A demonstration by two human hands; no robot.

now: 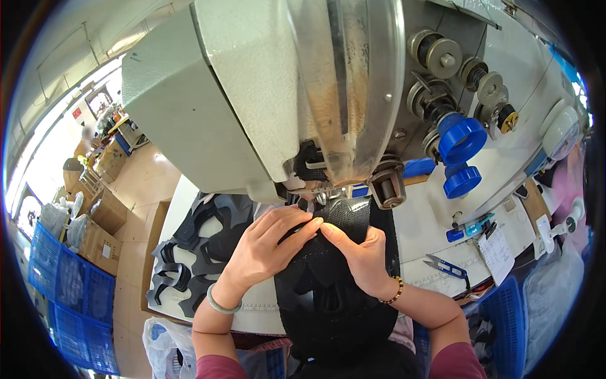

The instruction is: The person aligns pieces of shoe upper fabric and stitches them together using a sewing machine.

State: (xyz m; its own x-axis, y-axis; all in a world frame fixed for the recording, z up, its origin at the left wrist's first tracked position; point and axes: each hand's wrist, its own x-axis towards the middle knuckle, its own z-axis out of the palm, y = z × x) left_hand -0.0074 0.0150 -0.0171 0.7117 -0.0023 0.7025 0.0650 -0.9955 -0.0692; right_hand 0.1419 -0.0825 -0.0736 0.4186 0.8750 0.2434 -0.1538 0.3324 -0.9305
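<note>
Under the sewing machine [249, 88], near the table [420, 246]'s front edge, the black cloth [319, 262] is pinched by the left hand [268, 243], fingers nearly closed, the right hand [363, 258]'s hold cannot be told, and a fingertip could be poked if pushed too far in.

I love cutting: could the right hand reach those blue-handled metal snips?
Probably yes: the snips lie on the white tabletop right of the bare right hand, nothing visible between, though it's touching black mesh material.
</note>
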